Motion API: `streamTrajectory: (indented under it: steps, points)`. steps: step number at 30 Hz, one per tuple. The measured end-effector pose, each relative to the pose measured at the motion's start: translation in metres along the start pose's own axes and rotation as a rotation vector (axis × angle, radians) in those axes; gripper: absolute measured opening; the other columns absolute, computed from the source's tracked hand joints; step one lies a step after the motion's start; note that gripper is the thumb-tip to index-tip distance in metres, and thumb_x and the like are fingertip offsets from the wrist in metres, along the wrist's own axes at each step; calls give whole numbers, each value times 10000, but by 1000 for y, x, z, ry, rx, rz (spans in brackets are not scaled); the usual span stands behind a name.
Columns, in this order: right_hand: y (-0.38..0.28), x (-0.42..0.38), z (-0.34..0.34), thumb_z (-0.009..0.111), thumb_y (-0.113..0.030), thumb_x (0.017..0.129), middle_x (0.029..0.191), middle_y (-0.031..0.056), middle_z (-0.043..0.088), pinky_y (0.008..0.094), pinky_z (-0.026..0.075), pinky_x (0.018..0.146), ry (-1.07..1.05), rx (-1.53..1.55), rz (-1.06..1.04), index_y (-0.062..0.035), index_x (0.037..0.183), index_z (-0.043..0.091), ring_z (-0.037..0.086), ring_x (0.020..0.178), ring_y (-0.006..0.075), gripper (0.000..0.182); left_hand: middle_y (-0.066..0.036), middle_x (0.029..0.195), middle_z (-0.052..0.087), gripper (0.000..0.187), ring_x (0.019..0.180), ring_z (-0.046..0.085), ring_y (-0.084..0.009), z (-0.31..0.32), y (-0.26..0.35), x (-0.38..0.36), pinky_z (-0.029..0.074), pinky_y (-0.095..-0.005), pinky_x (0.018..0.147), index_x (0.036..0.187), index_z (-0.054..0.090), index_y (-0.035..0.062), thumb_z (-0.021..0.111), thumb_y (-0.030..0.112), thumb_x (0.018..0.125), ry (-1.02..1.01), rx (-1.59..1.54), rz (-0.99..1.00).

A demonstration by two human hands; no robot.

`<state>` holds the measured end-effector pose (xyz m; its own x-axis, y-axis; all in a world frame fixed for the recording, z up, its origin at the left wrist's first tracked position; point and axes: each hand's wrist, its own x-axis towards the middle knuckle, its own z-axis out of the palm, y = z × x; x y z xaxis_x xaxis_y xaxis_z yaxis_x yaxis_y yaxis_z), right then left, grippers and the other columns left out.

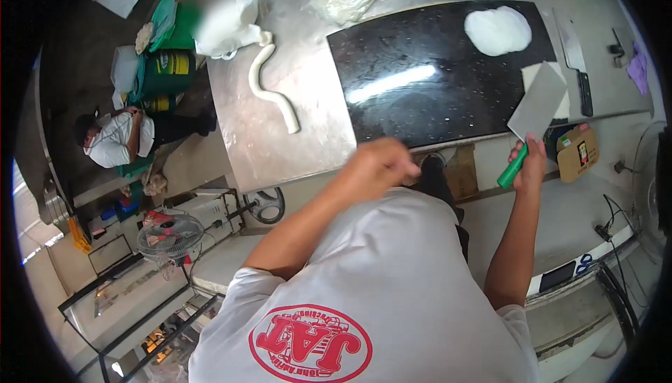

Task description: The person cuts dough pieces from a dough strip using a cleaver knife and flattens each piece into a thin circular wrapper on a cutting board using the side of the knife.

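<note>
My right hand (pixel 532 162) grips the green handle of a scraper (pixel 539 103) with a wide rectangular metal blade. The blade tilts up over the front right corner of a black slab (pixel 420 78) and partly covers a pale block or cloth (pixel 562 106). Curled closed in front of my shirt, my left hand (pixel 381 166) is near the slab's front edge; its inner side is hidden. A long, bent dough rope (pixel 262 85) lies on the metal tabletop (pixel 315 146) to the left. At the slab's back right is a flat white round patch (pixel 498 31), flour or dough.
A large knife (pixel 575 54) lies right of the slab. Plastic bags (pixel 234 26) and a clear wrapped packet (pixel 341 1) are on the table's far side. Left of the table, a person (pixel 122 134) sits near green containers (pixel 164 68). A fan (pixel 170 236) stands at lower left.
</note>
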<state>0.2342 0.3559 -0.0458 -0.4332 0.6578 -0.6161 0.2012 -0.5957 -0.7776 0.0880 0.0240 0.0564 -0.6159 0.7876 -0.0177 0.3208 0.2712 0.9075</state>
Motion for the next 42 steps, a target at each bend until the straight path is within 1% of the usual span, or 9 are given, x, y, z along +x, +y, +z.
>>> streamTrajectory:
  steps: [8, 14, 16, 24, 30, 34, 36, 38, 42]
  points:
    - [64, -135, 74, 624, -186, 1008, 745, 3, 556, 266, 457, 497, -94, -265, -48, -113, 1061, 533, 531, 556, 105, 128, -116, 804, 596, 400, 688, 577, -280, -100, -164, -89, 480, -414, 652, 909, 570, 11, 873, 249, 800, 872, 615, -295]
    - [96, -214, 195, 626, -137, 989, 822, 63, 619, 375, 519, 560, -382, -1120, -207, -73, 1012, 562, 642, 645, 188, 93, -120, 878, 657, 295, 744, 626, -298, -123, -200, -115, 531, -412, 722, 904, 632, 17, 842, 203, 815, 791, 438, -199]
    - [103, -231, 230, 592, -110, 973, 846, 114, 645, 434, 549, 606, -628, -1502, -999, -67, 1013, 558, 698, 688, 276, 69, -130, 908, 675, 277, 783, 647, -298, -138, -208, -127, 546, -402, 747, 932, 647, 18, 832, 192, 822, 775, 431, -212]
    - [143, -224, 307, 540, -130, 961, 835, 140, 641, 478, 569, 651, -820, -1837, -824, -64, 1103, 548, 708, 755, 357, 157, -141, 892, 667, 218, 815, 635, -333, -157, -215, -135, 507, -443, 759, 960, 665, 26, 763, 100, 780, 616, 512, -153]
    - [128, -210, 187, 566, -171, 985, 918, 181, 690, 511, 545, 725, -683, -1457, -593, -36, 1115, 571, 692, 803, 423, 187, -205, 855, 667, 211, 796, 642, -360, -177, -209, -101, 530, -418, 770, 948, 730, 13, 619, 191, 938, 653, 50, -307]
    - [107, -213, 85, 651, -252, 982, 874, 231, 682, 495, 522, 716, -474, -1164, -348, -21, 1028, 595, 673, 790, 429, 242, -231, 712, 615, 446, 732, 619, -412, -118, -132, -30, 470, -529, 670, 650, 639, 0, 650, 317, 963, 128, 492, -47]
    - [105, -210, 30, 677, -262, 977, 781, 159, 659, 396, 517, 637, -353, -1006, -369, -22, 1016, 606, 661, 704, 245, 253, -162, 1189, 634, 286, 1208, 548, -373, -62, -117, 8, 423, -544, 1032, 1079, 747, 117, 642, 356, 961, -214, 778, 205]
    - [67, -222, 6, 667, -272, 998, 733, 57, 614, 301, 490, 586, -255, -836, -340, -25, 1040, 625, 597, 688, 101, 254, -157, 1648, 297, 627, 1557, 162, -413, -11, -110, 28, 106, -706, 1204, 1574, 395, 237, 457, 540, 1028, -287, 988, 252]
    - [12, -187, -16, 607, -268, 1032, 729, 7, 609, 266, 484, 586, 2, -454, -573, -10, 1005, 643, 579, 660, 85, 262, -132, 1697, 204, 688, 1570, 105, -422, 21, -86, 79, 75, -708, 1211, 1612, 324, 277, 341, 637, 1026, -422, 1039, 274]
